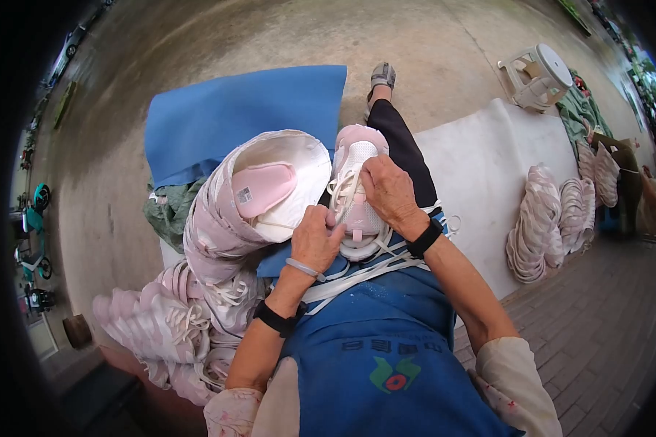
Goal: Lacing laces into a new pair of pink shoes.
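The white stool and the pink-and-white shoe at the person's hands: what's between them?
In the head view, from the white stool: the pale sheet, the dark-trousered leg, then the right hand at the pink-and-white shoe.

The left forearm [254,358] and right forearm [465,290] angle inward; the left hand [315,240] curls loosely, while the right hand [392,188] arches farther forward, knuckles up, fingers bent, fingertips partly hidden
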Demonstrator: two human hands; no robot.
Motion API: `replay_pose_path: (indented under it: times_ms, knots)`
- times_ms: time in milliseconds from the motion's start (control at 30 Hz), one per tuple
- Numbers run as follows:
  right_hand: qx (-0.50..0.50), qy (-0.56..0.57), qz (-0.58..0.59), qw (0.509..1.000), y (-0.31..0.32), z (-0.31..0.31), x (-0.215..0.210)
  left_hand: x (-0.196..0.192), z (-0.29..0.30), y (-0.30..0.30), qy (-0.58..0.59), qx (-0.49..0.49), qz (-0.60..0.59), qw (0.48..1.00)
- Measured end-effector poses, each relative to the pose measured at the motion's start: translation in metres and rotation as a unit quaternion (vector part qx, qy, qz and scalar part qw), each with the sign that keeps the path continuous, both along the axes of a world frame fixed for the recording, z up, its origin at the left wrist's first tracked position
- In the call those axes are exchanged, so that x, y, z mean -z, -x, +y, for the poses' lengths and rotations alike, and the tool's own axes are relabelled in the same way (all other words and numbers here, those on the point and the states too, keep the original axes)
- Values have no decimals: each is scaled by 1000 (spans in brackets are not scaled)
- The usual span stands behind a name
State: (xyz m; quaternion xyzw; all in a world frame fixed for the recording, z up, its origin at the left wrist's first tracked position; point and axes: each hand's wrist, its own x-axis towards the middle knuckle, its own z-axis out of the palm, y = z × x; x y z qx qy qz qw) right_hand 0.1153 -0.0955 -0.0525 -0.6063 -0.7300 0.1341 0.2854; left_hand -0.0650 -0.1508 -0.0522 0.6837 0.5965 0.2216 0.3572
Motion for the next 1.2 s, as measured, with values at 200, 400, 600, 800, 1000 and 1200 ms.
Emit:
replay_pose_path:
  times_ms: [200,400,600,800,1000,1200]
  knots:
    - [56,62,66,994,-37,15,-5,-9,-5,-1,-50,-28,-5,998]
    - [91,138,201,966,-42,-20,-2,-34,-28,-8,-45,89,3,995]
    - [75,280,138,947,-29,-15,18,-9,-39,-26,-45,189,82,978]
    - [156,244,368,884,-46,-20,23,-10,-26,-32,32,208,53,976]
    - [118,371,666,636,-54,-29,18,-28,-16,-36,126,127,71,981]
    - [80,462,653,594,-53,-48,12,-28,-18,-44,145,34,-93,984]
